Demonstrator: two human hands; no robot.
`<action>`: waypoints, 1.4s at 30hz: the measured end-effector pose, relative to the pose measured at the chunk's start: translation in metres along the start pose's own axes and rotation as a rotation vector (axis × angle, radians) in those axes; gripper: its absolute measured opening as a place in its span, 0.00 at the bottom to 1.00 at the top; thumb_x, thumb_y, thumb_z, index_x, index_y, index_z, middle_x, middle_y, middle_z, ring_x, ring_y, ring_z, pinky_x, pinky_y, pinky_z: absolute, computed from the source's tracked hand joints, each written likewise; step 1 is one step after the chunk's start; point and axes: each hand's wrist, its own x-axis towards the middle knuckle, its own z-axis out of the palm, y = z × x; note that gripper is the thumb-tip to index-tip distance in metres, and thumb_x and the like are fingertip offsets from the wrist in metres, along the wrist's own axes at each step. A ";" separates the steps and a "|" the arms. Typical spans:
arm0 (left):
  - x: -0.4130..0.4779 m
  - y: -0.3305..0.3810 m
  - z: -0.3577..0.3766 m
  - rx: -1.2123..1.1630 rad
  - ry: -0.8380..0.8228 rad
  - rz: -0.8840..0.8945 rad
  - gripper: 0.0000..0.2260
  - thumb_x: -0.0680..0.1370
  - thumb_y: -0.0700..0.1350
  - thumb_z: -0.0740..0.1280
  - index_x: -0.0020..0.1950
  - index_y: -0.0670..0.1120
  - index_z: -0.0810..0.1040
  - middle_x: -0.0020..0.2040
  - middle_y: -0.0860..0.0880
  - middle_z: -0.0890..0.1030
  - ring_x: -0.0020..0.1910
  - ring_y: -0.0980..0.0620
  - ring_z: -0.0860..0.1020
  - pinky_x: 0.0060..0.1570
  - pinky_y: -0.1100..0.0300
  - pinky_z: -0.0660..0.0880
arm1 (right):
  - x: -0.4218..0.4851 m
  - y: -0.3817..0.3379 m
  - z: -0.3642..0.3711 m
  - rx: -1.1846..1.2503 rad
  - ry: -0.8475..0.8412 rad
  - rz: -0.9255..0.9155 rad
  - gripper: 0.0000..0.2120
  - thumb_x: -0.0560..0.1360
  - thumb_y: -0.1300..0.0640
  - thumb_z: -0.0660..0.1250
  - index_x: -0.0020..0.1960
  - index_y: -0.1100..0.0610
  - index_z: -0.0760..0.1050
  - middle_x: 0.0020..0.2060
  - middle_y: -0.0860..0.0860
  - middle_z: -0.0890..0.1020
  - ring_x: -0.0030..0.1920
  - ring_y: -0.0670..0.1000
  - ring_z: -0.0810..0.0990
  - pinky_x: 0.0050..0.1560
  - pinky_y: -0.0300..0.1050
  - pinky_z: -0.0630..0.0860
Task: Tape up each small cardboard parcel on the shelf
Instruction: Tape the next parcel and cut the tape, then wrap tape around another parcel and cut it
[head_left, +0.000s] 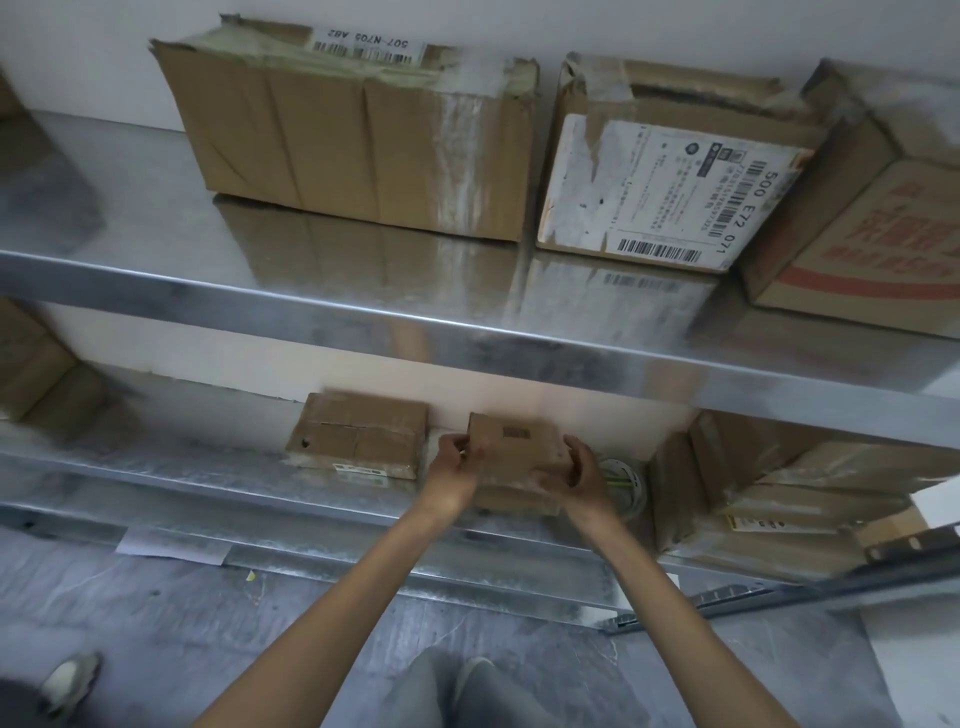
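We find both grips holding one small parcel (511, 441): the left hand (457, 465) pinches its left edge with curled fingers, and the right hand (579, 475) wraps round its right near corner, thumb on the front face. The parcel sits at the back of the lower shelf (208, 467), against the white wall, with a small dark label on top. Brown cardboard shows just under the hands; we cannot tell whether it belongs to the same parcel. At three o'clock from the right hand, just behind it, a pale ring-shaped thing (631, 486) lies partly hidden. At nine o'clock from the held parcel, near but apart, a second small parcel (358, 441) lies flat, its top seamed and glossy. Further out at three o'clock a bigger taped box (753, 483) stands on the same shelf. At twelve o'clock the upper shelf (260, 291) carries a large creased box (353, 145), a box with a white label (660, 192) and a red-printed box (872, 239). At seven o'clock, on the grey floor (208, 623), we see a shoe (70, 680)
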 end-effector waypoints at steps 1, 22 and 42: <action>-0.003 0.006 0.000 -0.003 0.027 0.016 0.24 0.77 0.58 0.65 0.64 0.43 0.72 0.56 0.47 0.81 0.53 0.52 0.80 0.53 0.57 0.76 | 0.000 0.001 -0.001 0.041 0.059 -0.004 0.28 0.69 0.63 0.74 0.65 0.53 0.67 0.56 0.49 0.77 0.53 0.49 0.77 0.43 0.32 0.75; -0.110 0.089 -0.068 -0.019 0.086 0.250 0.11 0.82 0.38 0.57 0.44 0.44 0.76 0.40 0.48 0.75 0.37 0.64 0.76 0.40 0.69 0.69 | -0.124 -0.073 -0.026 0.431 0.072 -0.138 0.16 0.82 0.61 0.52 0.66 0.57 0.71 0.57 0.53 0.79 0.54 0.48 0.78 0.47 0.34 0.76; -0.267 0.231 -0.211 0.171 0.147 0.824 0.16 0.80 0.34 0.60 0.63 0.50 0.77 0.50 0.52 0.81 0.47 0.63 0.77 0.48 0.75 0.73 | -0.273 -0.257 -0.033 0.227 -0.006 -0.579 0.19 0.81 0.46 0.51 0.56 0.52 0.79 0.48 0.48 0.85 0.51 0.48 0.83 0.58 0.46 0.74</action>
